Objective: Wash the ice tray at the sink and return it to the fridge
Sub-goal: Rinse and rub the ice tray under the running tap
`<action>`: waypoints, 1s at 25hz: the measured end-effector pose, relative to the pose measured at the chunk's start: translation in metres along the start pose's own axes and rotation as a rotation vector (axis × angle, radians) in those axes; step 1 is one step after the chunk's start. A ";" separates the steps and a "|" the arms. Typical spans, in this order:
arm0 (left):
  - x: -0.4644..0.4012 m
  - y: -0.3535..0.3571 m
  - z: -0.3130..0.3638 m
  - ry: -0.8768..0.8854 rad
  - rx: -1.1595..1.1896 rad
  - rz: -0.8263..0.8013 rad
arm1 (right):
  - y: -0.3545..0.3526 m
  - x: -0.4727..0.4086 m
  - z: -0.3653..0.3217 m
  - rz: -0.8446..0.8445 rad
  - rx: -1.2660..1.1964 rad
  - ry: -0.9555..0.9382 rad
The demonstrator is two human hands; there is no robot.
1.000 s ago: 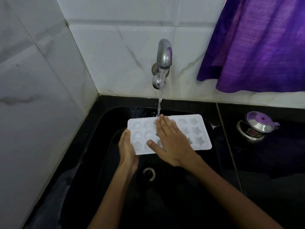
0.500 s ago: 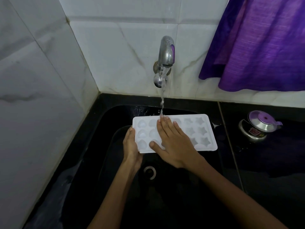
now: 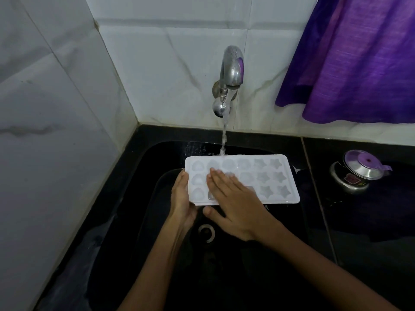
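Note:
A white ice tray [image 3: 265,176] with heart and star moulds lies level over the black sink [image 3: 143,176]. Water runs from the steel tap [image 3: 232,68] onto the tray's far edge. My left hand [image 3: 182,198] grips the tray's left end from the side and below. My right hand [image 3: 235,203] lies flat on top of the tray, straight fingers pressing on the left-middle moulds, thumb spread off the near edge.
A steel pot with a purple-knobbed lid [image 3: 357,171] stands on the black counter to the right of the sink. A purple curtain [image 3: 359,59] hangs at upper right. White tiled walls close in the left side and back. The drain [image 3: 206,232] lies beneath my hands.
My right hand has slid left and towards me across the tray, its fingertips now away from the water stream. The tray has stayed under the tap in my left hand.

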State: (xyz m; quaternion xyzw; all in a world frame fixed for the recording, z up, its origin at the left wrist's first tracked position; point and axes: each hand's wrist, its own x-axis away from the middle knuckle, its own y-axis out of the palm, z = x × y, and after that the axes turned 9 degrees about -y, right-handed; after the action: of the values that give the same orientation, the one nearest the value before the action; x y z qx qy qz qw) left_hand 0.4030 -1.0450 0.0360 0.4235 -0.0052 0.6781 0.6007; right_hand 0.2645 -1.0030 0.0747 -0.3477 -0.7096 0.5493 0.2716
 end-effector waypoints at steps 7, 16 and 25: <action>0.002 -0.001 0.003 -0.071 0.076 -0.063 | 0.001 -0.040 -0.012 0.049 0.019 -0.052; -0.001 -0.010 0.013 -0.022 0.038 -0.017 | -0.002 -0.009 -0.010 0.023 0.037 -0.086; 0.002 -0.018 0.024 0.063 0.006 0.060 | 0.007 -0.008 -0.018 0.021 0.030 -0.203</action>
State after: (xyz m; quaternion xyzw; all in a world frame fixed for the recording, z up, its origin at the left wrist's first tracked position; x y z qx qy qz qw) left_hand 0.4316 -1.0505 0.0433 0.4034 0.0032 0.7088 0.5786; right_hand 0.2850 -0.9974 0.0725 -0.2934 -0.7214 0.5953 0.1977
